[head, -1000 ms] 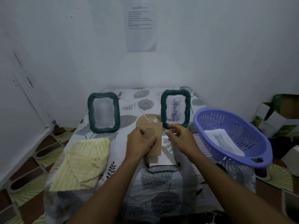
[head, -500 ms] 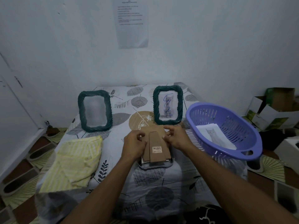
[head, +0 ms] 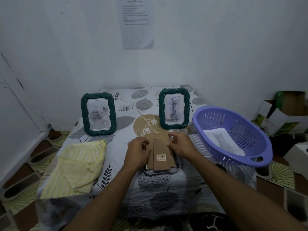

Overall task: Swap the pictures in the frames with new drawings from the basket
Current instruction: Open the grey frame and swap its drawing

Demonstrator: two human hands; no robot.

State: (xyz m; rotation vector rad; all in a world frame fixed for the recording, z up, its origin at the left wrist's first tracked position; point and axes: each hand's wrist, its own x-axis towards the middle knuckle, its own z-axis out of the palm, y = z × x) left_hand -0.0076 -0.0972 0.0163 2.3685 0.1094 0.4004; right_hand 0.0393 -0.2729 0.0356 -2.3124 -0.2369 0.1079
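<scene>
Easel stand (head: 161, 155) now folded flat on face-down frame's cardboard back (head: 159, 136), left hand (head: 137, 151) and right hand (head: 180, 145) pinching its side edges, probably freeing it; cat drawing (head: 222, 141) waits in purple basket (head: 246, 125) right of grip.

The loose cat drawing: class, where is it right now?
Head view, right side: the cat drawing lies inside the purple basket, just right of the right hand.
</scene>
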